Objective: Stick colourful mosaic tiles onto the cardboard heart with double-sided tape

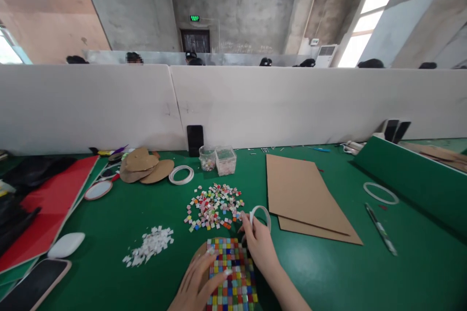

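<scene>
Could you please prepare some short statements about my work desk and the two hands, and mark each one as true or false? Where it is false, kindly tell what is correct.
1. The left hand lies on a multicoloured mosaic tile sheet. True.
2. The right hand holds a paintbrush. False: it holds a white ring.
3. The pile of white pieces lies to the left of the loose coloured tiles. True.
4. The pen lies to the left of the cardboard sheets. False: it lies to their right.
5. An upright black phone stands by the white partition. True.
</scene>
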Demonstrator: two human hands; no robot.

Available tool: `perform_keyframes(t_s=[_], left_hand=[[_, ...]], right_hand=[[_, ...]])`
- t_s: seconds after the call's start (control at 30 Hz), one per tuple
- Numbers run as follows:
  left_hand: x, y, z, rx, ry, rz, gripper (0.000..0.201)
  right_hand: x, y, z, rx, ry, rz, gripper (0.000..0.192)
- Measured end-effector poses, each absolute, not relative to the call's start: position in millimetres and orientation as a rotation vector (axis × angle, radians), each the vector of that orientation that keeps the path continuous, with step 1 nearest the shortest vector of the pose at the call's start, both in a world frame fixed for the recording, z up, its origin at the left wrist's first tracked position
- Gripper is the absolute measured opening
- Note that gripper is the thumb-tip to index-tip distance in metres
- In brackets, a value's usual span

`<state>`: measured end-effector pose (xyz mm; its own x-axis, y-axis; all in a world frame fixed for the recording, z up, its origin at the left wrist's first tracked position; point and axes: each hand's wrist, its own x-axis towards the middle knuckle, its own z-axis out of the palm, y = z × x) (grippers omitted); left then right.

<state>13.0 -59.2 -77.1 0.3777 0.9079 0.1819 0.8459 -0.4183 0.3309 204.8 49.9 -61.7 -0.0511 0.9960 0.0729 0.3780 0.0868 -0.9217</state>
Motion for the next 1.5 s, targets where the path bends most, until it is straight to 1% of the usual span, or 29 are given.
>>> perform_keyframes(t_s=[0.07, 0.17, 0.23, 0.37, 0.43, 0.53, 0.77, 1.17, 1.33, 1.5], left_hand=[[10.4, -48.4, -65.4, 2.344, 1.562, 0.536, 0.065], [5.0, -20.2, -42.3, 2.118, 1.692, 0.605, 0.044], [4.1, 4.3, -27.1, 2.020, 1.837, 0.660, 0.039], [16.1, 52.4, -11.3, 2.201, 1.893, 0.597, 0.035], [25.5, 72.4, -12.6, 2.333, 1.861, 0.510, 0.033], [34.4, 95.8, -20.9, 2.399, 1.758, 0.428, 0.036], [32.3, 117.3, -35.0, 2.441, 1.688, 0.390, 0.045], [30.8, 129.3, -35.3, 2.595, 1.656, 0.277, 0.029], [45.1, 130.2, -38.2, 2.694, 1.761, 0.194, 0.020], [58.6, 131.8, -44.2, 2.724, 1.881, 0.089, 0.022]], right_hand=[[206.1, 55.2, -66.3, -1.404, -1.463, 0.946, 0.042], [208.9, 61.9, -69.6, -1.424, -1.360, 0.906, 0.042], [210.3, 65.0, -70.0, -1.428, -1.322, 0.896, 0.042], [211.2, 68.2, -70.5, -1.467, -1.345, 0.888, 0.042], [211.0, 68.8, -71.4, -1.499, -1.368, 0.882, 0.042], [209.9, 69.1, -73.1, -1.535, -1.371, 0.885, 0.043], [205.8, 69.1, -74.4, -1.576, -1.411, 0.835, 0.043], [206.9, 70.2, -77.2, -1.562, -1.402, 0.837, 0.042], [206.3, 70.0, -77.6, -1.534, -1.380, 0.833, 0.044], [205.0, 69.7, -78.3, -1.502, -1.377, 0.839, 0.044]])
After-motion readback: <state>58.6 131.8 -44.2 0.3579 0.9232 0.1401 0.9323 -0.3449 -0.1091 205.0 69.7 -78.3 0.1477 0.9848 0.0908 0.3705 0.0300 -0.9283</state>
